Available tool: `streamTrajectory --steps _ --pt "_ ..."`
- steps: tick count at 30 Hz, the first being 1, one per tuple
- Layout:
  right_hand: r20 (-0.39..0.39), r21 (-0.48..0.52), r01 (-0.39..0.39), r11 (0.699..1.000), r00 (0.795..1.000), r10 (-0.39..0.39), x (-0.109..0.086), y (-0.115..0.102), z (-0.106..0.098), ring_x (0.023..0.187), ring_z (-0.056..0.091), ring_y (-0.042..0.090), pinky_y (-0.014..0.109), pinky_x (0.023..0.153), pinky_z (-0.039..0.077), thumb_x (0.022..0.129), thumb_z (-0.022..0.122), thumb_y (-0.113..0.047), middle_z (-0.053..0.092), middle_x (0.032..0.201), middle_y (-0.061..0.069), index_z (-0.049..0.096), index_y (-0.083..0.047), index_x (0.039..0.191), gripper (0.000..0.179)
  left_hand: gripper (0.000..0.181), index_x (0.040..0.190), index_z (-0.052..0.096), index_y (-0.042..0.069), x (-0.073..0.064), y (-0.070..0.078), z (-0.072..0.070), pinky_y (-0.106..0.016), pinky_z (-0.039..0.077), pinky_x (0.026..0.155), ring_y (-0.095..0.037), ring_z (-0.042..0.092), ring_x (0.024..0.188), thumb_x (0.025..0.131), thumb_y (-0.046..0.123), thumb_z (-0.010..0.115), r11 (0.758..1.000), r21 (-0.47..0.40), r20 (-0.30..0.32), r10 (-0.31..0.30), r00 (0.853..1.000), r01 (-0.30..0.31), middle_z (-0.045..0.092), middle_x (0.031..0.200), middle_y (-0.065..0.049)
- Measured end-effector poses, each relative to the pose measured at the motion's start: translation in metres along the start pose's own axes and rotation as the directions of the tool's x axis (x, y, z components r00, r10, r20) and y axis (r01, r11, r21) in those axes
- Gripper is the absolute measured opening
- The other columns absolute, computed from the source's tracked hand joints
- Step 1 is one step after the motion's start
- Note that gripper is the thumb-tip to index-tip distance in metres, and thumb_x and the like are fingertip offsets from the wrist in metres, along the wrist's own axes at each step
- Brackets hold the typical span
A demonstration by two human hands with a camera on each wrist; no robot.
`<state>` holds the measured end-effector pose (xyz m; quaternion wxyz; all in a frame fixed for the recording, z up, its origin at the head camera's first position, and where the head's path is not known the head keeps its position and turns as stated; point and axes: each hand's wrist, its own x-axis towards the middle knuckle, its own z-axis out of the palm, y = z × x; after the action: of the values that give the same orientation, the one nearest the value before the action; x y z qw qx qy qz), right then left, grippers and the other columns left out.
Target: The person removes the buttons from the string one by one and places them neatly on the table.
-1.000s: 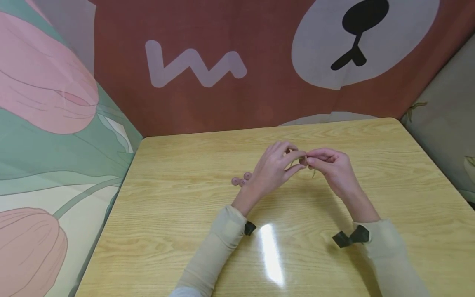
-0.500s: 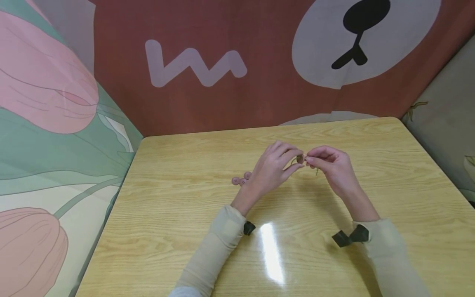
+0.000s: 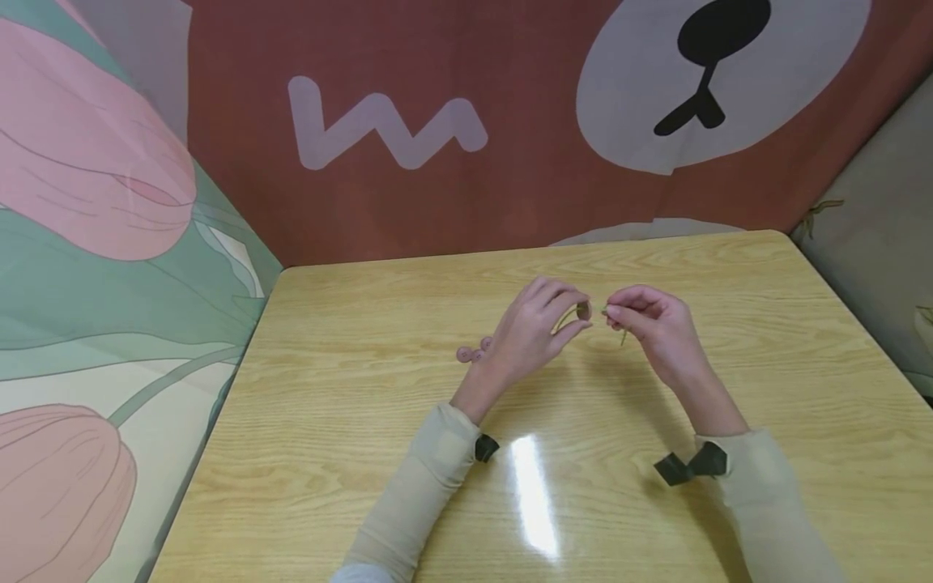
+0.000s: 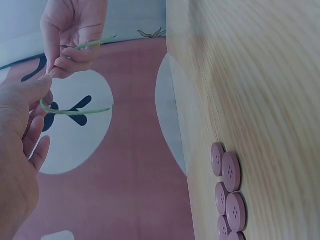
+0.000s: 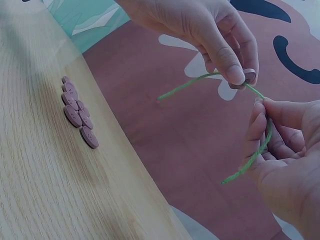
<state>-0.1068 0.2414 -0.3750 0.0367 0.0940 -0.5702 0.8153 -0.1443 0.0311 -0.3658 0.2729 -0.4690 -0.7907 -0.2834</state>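
Note:
My left hand [image 3: 528,336] pinches a mauve button [image 5: 249,76] between thumb and fingers, above the table. A green string [image 5: 255,91] runs through the button, one tail [image 5: 182,89] trailing out on the far side. Just to the right, my right hand [image 3: 656,332] pinches the string between thumb and forefinger, and the other end hangs down past its fingers. A short length of string spans the gap between the two hands. In the left wrist view the held button is mostly hidden behind my left fingers.
Several more mauve buttons [image 4: 236,212] lie in a cluster on the wooden table [image 3: 350,421], left of and partly behind my left wrist in the head view. A red cloth backdrop [image 3: 437,210] rises behind the table's far edge.
My hands have drawn a little apart, the left one shifting slightly left with the button. A gap with string across it now shows between the fingertips.

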Motion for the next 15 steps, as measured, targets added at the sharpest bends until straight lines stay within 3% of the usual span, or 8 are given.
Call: streamTrajectory --steps 15 --pt "-0.036 0.001 0.007 1.000 0.999 -0.007 -0.0015 -0.0032 -0.0033 0.076 0.067 0.013 0.023 0.071 0.056 0.097 0.059 0.015 0.072 0.084 0.004 0.074 0.000 0.094 0.022 0.012 0.102 0.073 0.007 -0.0054 -0.0057 -0.0038 -0.024 0.045 0.102 -0.022 0.061 0.108 0.095 0.015 0.078 1.000 -0.014 -0.010 -0.020 1.000 0.020 0.070 0.112 -0.007"
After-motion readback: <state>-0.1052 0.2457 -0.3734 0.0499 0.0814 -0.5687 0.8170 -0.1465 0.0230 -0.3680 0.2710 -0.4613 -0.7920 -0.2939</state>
